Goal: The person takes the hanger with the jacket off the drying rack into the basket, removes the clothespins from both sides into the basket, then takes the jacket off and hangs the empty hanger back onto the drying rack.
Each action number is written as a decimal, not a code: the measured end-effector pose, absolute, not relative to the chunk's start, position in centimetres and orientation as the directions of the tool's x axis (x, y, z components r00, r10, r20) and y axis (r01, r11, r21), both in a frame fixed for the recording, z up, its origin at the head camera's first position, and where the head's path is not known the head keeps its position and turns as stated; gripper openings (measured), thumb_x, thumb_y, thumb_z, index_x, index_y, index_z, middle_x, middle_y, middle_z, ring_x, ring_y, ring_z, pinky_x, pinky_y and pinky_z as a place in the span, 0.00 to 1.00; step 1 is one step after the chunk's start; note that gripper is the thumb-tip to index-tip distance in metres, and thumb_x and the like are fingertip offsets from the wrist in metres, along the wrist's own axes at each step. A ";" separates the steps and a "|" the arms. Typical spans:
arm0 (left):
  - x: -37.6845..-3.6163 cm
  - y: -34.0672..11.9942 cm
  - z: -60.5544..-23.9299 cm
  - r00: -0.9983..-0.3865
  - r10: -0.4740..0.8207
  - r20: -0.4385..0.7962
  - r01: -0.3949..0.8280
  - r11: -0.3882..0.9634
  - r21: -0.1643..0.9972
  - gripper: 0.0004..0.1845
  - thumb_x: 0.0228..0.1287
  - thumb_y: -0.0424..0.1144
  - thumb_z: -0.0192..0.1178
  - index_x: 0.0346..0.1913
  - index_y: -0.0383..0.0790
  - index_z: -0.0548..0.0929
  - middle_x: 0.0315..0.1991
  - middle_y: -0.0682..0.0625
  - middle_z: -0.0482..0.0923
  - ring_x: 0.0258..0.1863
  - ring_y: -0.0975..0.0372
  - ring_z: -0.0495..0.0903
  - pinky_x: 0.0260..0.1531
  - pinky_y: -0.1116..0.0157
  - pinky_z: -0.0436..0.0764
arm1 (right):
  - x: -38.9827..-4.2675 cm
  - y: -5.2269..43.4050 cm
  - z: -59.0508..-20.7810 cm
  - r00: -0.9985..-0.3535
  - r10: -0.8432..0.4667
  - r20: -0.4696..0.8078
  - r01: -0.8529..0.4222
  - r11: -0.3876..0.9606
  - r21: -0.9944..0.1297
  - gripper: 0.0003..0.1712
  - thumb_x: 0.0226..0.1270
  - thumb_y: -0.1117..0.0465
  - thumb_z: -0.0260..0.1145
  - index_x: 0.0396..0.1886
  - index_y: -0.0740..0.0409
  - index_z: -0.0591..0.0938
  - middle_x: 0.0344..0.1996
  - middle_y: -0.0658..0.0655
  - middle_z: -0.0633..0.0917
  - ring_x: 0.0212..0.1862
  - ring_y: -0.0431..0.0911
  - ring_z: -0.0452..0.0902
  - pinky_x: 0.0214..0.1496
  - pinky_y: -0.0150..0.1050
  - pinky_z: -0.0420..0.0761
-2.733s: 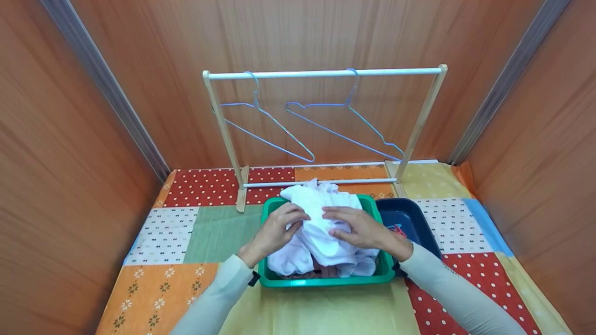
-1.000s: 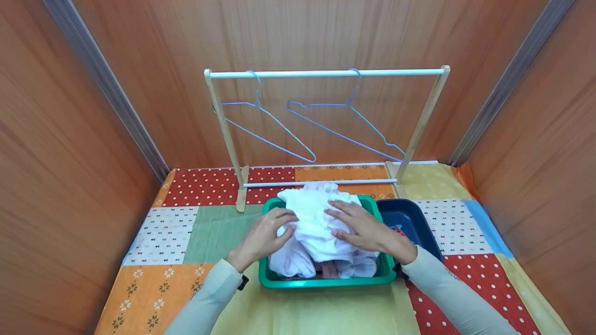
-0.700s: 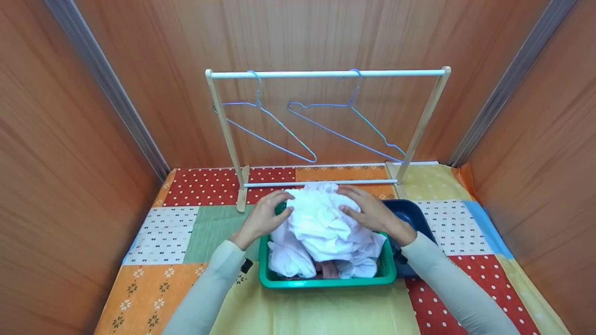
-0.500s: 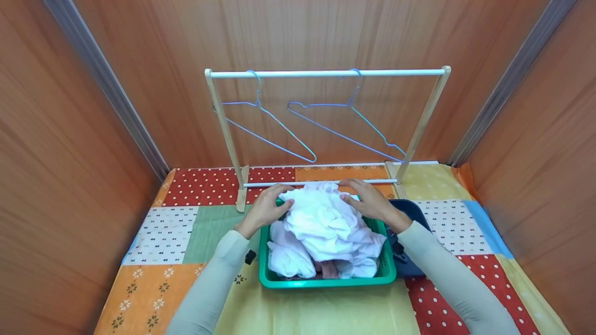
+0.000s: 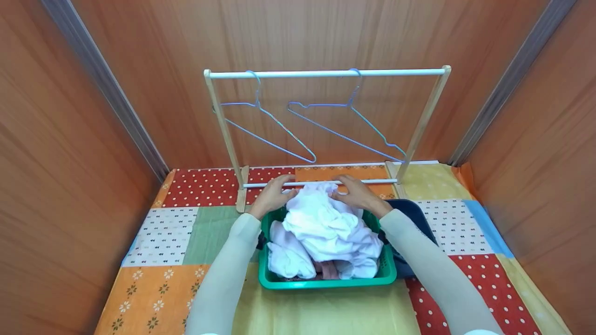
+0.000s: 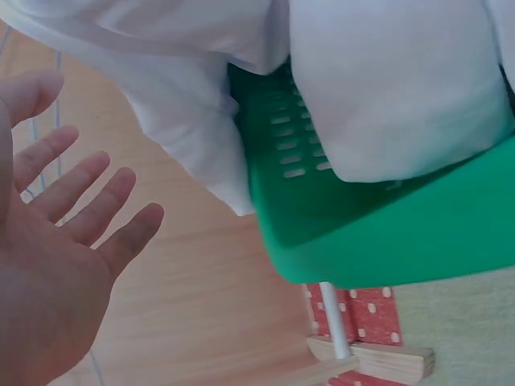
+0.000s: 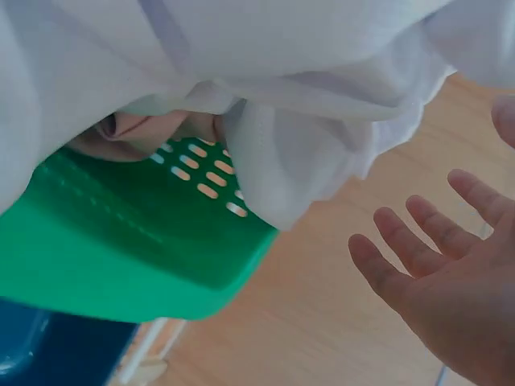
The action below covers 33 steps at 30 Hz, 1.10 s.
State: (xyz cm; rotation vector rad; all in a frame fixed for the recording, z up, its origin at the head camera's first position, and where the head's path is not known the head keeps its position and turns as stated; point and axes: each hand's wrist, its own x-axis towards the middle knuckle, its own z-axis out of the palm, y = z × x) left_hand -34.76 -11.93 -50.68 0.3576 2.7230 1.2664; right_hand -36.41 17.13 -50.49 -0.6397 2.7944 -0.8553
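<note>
White clothes (image 5: pixel 321 230) lie crumpled in a heap inside a green plastic basket (image 5: pixel 326 284). A brownish-pink cloth (image 5: pixel 327 270) peeks out beneath them near the front rim. My left hand (image 5: pixel 271 196) is at the heap's back left, and my right hand (image 5: pixel 357 193) at its back right. In the left wrist view the fingers of that hand (image 6: pixel 60 257) are spread, apart from the cloth. The right wrist view shows the other hand (image 7: pixel 455 273) likewise, fingers loosely extended beside a hanging fold. What kind of garments these are cannot be told.
Behind the basket stands a small clothes rack (image 5: pixel 326 73) with two blue wire hangers, the left one (image 5: pixel 279 146) and the right one (image 5: pixel 344 137). A dark blue basin (image 5: pixel 412 214) sits at the basket's right, partly hidden by my arm. A patchwork cloth (image 5: pixel 163 232) covers the table.
Both hands have moved from the middle of the heap away to its back corners. The top white cloth looks more bunched up. Basket, rack and hangers stay in place.
</note>
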 end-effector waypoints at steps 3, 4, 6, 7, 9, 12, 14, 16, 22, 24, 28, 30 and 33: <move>-35.2 -11.8 -51.6 -0.966 0.254 -0.054 0.127 0.641 0.757 0.32 0.66 0.54 0.61 0.72 0.56 0.67 0.72 0.51 0.66 0.72 0.53 0.65 0.67 0.45 0.68 | -36.9 17.2 -51.2 -0.901 -0.429 -0.061 -0.311 0.737 -0.600 0.40 0.65 0.35 0.62 0.72 0.46 0.67 0.73 0.57 0.66 0.72 0.58 0.63 0.71 0.60 0.65; -35.3 -11.9 -51.8 -0.965 0.252 -0.069 0.116 0.648 0.753 0.33 0.65 0.55 0.62 0.72 0.56 0.67 0.73 0.51 0.66 0.72 0.53 0.64 0.68 0.45 0.67 | -37.1 17.1 -51.4 -0.903 -0.424 -0.075 -0.294 0.735 -0.611 0.40 0.65 0.34 0.62 0.72 0.45 0.66 0.73 0.57 0.66 0.73 0.58 0.62 0.71 0.61 0.64; -35.6 -11.9 -52.3 -0.961 0.260 -0.096 0.106 0.664 0.740 0.35 0.63 0.57 0.63 0.73 0.58 0.66 0.73 0.51 0.65 0.72 0.52 0.64 0.69 0.44 0.66 | -37.5 17.1 -51.7 -0.904 -0.417 -0.095 -0.270 0.728 -0.630 0.42 0.64 0.34 0.62 0.73 0.45 0.65 0.74 0.57 0.64 0.74 0.59 0.60 0.72 0.62 0.62; -35.6 -11.8 -52.6 -0.958 0.265 -0.111 0.101 0.673 0.732 0.37 0.62 0.58 0.63 0.73 0.60 0.65 0.73 0.51 0.64 0.72 0.53 0.64 0.69 0.44 0.66 | -37.6 17.2 -51.9 -0.906 -0.409 -0.109 -0.253 0.730 -0.634 0.44 0.63 0.33 0.62 0.74 0.45 0.64 0.75 0.57 0.63 0.74 0.60 0.59 0.72 0.63 0.61; -35.8 -11.6 -53.0 -0.951 0.278 -0.137 0.097 0.686 0.721 0.39 0.59 0.60 0.65 0.73 0.61 0.64 0.74 0.51 0.63 0.73 0.52 0.62 0.69 0.43 0.65 | -37.8 17.2 -52.3 -0.908 -0.393 -0.145 -0.220 0.742 -0.633 0.46 0.61 0.31 0.63 0.75 0.44 0.62 0.76 0.57 0.61 0.75 0.59 0.57 0.73 0.63 0.60; -36.0 -11.4 -53.6 -0.943 0.294 -0.157 0.103 0.706 0.701 0.41 0.57 0.61 0.66 0.73 0.61 0.64 0.74 0.51 0.63 0.73 0.52 0.62 0.69 0.43 0.65 | -37.8 17.1 -52.8 -0.902 -0.387 -0.194 -0.191 0.758 -0.624 0.50 0.58 0.28 0.63 0.76 0.41 0.59 0.77 0.56 0.59 0.76 0.58 0.55 0.74 0.64 0.58; -36.2 -11.2 -54.0 -0.940 0.309 -0.146 0.129 0.714 0.688 0.40 0.58 0.60 0.66 0.73 0.59 0.65 0.73 0.50 0.64 0.73 0.51 0.63 0.69 0.43 0.64 | -37.8 16.9 -53.1 -0.896 -0.389 -0.213 -0.186 0.766 -0.616 0.51 0.58 0.28 0.63 0.77 0.40 0.57 0.77 0.55 0.58 0.77 0.57 0.54 0.74 0.62 0.58; -36.4 -11.1 -54.3 -0.934 0.335 -0.122 0.168 0.716 0.678 0.40 0.59 0.58 0.67 0.73 0.56 0.65 0.73 0.49 0.65 0.72 0.52 0.64 0.70 0.44 0.64 | -37.8 16.8 -53.3 -0.892 -0.398 -0.213 -0.198 0.769 -0.608 0.50 0.61 0.30 0.63 0.78 0.41 0.57 0.77 0.55 0.58 0.77 0.56 0.54 0.75 0.61 0.57; -36.9 -10.8 -55.1 -0.902 0.424 -0.079 0.282 0.719 0.635 0.38 0.64 0.53 0.63 0.75 0.50 0.63 0.74 0.47 0.63 0.74 0.53 0.61 0.73 0.46 0.59 | -37.8 16.5 -53.7 -0.883 -0.424 -0.199 -0.252 0.788 -0.561 0.42 0.71 0.45 0.61 0.79 0.44 0.54 0.78 0.57 0.58 0.78 0.55 0.53 0.77 0.56 0.56; -36.8 -10.7 -55.2 -0.898 0.433 -0.083 0.294 0.728 0.619 0.34 0.68 0.50 0.58 0.75 0.49 0.63 0.74 0.47 0.63 0.75 0.52 0.60 0.73 0.46 0.58 | -37.8 16.4 -53.8 -0.882 -0.425 -0.204 -0.250 0.788 -0.562 0.41 0.72 0.50 0.60 0.79 0.44 0.54 0.77 0.57 0.60 0.76 0.55 0.58 0.76 0.56 0.59; -36.7 -10.5 -55.1 -0.891 0.450 -0.061 0.326 0.727 0.605 0.25 0.75 0.41 0.50 0.72 0.48 0.67 0.71 0.45 0.68 0.72 0.50 0.64 0.72 0.46 0.61 | -37.7 16.3 -54.0 -0.885 -0.432 -0.171 -0.287 0.797 -0.532 0.37 0.73 0.58 0.60 0.77 0.46 0.57 0.71 0.60 0.70 0.67 0.56 0.71 0.69 0.55 0.70; -36.7 -10.4 -55.1 -0.891 0.453 -0.039 0.339 0.720 0.606 0.23 0.75 0.38 0.50 0.70 0.46 0.70 0.68 0.43 0.72 0.70 0.49 0.68 0.71 0.47 0.63 | -37.6 16.3 -54.1 -0.891 -0.433 -0.135 -0.310 0.800 -0.514 0.33 0.73 0.61 0.59 0.75 0.49 0.61 0.67 0.61 0.74 0.64 0.56 0.74 0.67 0.54 0.72; -36.7 -10.2 -55.0 -0.904 0.427 -0.024 0.325 0.723 0.610 0.21 0.73 0.37 0.52 0.67 0.47 0.72 0.65 0.43 0.74 0.67 0.50 0.71 0.69 0.48 0.66 | -37.5 16.2 -54.1 -0.918 -0.373 -0.136 -0.211 0.747 -0.631 0.24 0.77 0.56 0.54 0.70 0.50 0.69 0.65 0.59 0.76 0.65 0.55 0.72 0.68 0.54 0.71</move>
